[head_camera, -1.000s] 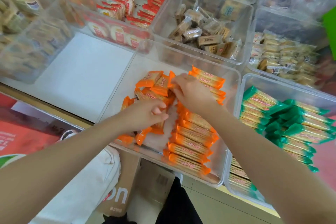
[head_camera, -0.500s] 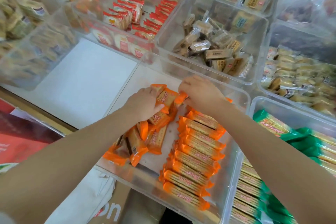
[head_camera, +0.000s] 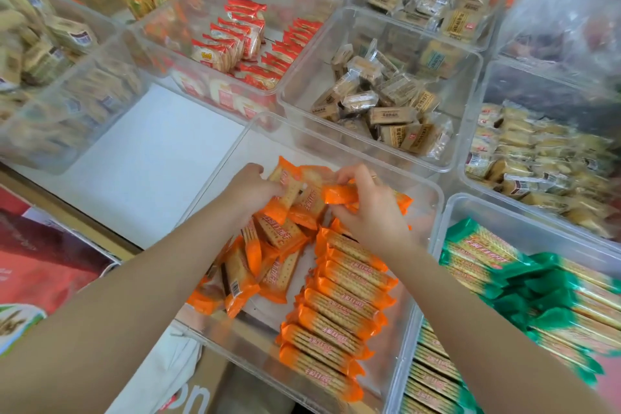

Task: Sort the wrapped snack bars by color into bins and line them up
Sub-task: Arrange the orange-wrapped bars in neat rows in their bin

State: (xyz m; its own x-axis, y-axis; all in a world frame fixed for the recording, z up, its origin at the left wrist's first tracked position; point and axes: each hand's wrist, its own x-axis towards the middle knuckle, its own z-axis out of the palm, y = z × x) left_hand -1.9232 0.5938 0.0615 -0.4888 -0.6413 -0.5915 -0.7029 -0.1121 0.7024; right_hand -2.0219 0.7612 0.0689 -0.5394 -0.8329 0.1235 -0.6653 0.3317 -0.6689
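A clear bin [head_camera: 433, 198] in front of me holds orange-wrapped snack bars. On its right side a neat row of orange bars [head_camera: 339, 309] runs toward me. A loose heap of orange bars [head_camera: 255, 262] lies on its left side. My left hand [head_camera: 250, 191] grips a bunch of orange bars [head_camera: 289, 191] at the far end of the heap. My right hand [head_camera: 369, 212] is closed on an orange bar [head_camera: 336, 195] beside it. The two hands almost touch. Green-wrapped bars [head_camera: 480, 252] lie stacked in the clear bin [head_camera: 537, 228] to the right.
Behind stand clear bins with red-wrapped crackers [head_camera: 235, 44], brown-wrapped snacks [head_camera: 386, 104] and pale snacks [head_camera: 544, 158]. A bare white surface [head_camera: 148, 158] lies left of the orange bin. A red sign [head_camera: 40, 262] and a white bag [head_camera: 161, 376] sit below the counter edge.
Both hands have lifted and gathered orange bars at the far end of the heap. The view has tilted upward, so more of the rear bins shows.
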